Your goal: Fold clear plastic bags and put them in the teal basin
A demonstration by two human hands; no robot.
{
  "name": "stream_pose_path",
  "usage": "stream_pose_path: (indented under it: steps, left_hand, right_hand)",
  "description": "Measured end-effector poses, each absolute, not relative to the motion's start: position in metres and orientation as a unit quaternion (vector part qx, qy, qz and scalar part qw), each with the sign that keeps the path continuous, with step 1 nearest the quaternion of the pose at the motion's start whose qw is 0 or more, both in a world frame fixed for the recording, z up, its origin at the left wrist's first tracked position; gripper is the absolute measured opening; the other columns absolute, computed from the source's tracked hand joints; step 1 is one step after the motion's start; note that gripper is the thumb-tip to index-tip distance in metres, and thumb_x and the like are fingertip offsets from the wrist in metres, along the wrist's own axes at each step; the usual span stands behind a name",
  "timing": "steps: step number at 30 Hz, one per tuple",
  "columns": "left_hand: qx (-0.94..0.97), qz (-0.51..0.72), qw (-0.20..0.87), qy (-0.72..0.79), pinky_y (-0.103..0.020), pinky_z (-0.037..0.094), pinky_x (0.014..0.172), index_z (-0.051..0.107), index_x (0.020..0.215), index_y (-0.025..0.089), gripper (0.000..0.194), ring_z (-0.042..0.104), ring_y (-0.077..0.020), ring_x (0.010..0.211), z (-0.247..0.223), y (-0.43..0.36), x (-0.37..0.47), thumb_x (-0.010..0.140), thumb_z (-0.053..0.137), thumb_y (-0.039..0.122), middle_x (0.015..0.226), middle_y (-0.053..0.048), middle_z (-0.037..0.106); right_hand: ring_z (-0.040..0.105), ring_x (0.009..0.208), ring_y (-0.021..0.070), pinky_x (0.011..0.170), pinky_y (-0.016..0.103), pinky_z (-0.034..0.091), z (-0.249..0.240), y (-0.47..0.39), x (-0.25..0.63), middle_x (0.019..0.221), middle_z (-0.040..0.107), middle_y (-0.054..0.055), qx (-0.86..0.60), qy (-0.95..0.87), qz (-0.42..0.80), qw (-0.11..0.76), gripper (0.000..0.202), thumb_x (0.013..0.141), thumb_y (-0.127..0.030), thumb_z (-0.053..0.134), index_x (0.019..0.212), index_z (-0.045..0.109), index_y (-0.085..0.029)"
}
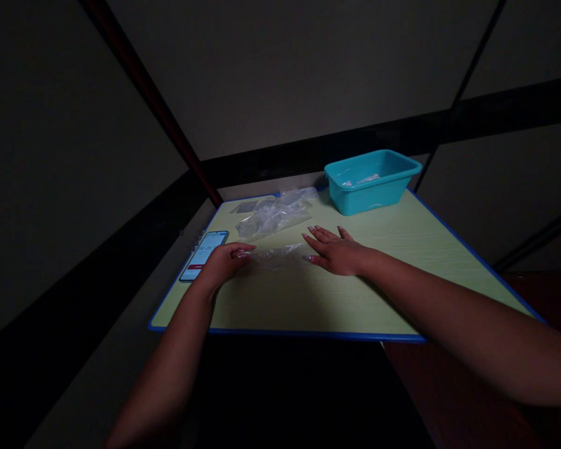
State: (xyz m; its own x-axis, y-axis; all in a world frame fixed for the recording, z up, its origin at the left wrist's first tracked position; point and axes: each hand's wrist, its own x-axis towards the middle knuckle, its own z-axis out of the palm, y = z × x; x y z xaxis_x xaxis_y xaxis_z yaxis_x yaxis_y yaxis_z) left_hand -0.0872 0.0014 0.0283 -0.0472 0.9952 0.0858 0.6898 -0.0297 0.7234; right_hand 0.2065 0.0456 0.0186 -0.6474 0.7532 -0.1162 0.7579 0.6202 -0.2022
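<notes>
A clear plastic bag (280,255) lies flat on the pale yellow-green table (271,308) between my two hands. My left hand (227,260) pinches its left end between thumb and fingers, close beside the phone. Spread fingers and palm down, my right hand (334,251) rests at the bag's right end, with its thumb touching or very near the plastic. More crumpled clear bags (275,215) lie just behind, toward the back of the table.
A phone (208,252) with a lit screen lies at the table's left edge. At the back right stands a turquoise basket (371,198) with some clear plastic inside. A wall (318,75) rises behind the table, which has a blue rim.
</notes>
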Motion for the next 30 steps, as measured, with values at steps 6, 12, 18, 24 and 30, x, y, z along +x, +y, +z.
stream_pose_path:
  steps: [6,12,18,24,30]
  left_hand:
    - [0.668,0.309,0.208,0.644,-0.027,0.041,0.057,0.074,0.078,0.019,0.020,0.057,-0.0176,0.062,0.0251,0.0035,-0.0902,0.066,0.067,0.033,0.065,-0.002,0.065]
    - [0.674,0.319,0.170,0.644,-0.028,0.043,0.062,0.067,0.061,0.020,0.022,0.057,-0.0188,0.068,0.0231,0.0044,-0.0933,0.069,0.065,0.040,0.067,-0.002,0.063]
    - [0.648,0.286,0.154,0.689,-0.025,0.034,0.050,0.061,0.056,0.019,0.032,0.047,-0.0145,0.052,0.0247,0.0034,-0.0939,0.073,0.058,0.046,0.049,0.002,0.050]
    - [0.644,0.240,0.126,0.715,-0.024,0.025,0.049,0.049,0.044,0.020,0.042,0.041,-0.0130,0.045,0.0261,0.0020,-0.0934,0.078,0.049,0.045,0.040,0.003,0.040]
    - [0.645,0.207,0.067,0.733,-0.027,0.027,0.053,0.044,0.044,0.021,0.039,0.043,-0.0159,0.052,0.0273,0.0035,-0.0894,0.076,0.057,0.040,0.047,0.001,0.043]
  right_hand:
    - [0.007,0.144,0.0305,0.109,0.064,0.009,0.0173,0.0465,0.2072,0.157,0.008,0.010,0.423,0.899,-0.116,0.006,0.066,0.094,-0.052,0.031,0.152,0.017,-0.022]
    - [0.007,0.143,0.0325,0.109,0.066,0.009,0.0147,0.0476,0.2084,0.157,0.010,0.011,0.419,0.900,-0.123,-0.007,0.068,0.093,-0.053,0.030,0.151,0.018,-0.021]
    - [0.006,0.144,0.0301,0.109,0.064,0.009,0.0177,0.0457,0.2080,0.157,0.006,0.011,0.421,0.900,-0.116,0.015,0.067,0.094,-0.051,0.029,0.152,0.016,-0.019]
    - [0.006,0.144,0.0281,0.109,0.065,0.011,0.0176,0.0459,0.2085,0.157,0.005,0.012,0.419,0.901,-0.105,0.022,0.067,0.095,-0.050,0.027,0.152,0.015,-0.018]
    - [0.007,0.144,0.0278,0.108,0.066,0.011,0.0162,0.0468,0.2082,0.157,0.006,0.013,0.415,0.904,-0.103,0.020,0.067,0.095,-0.051,0.025,0.152,0.015,-0.017]
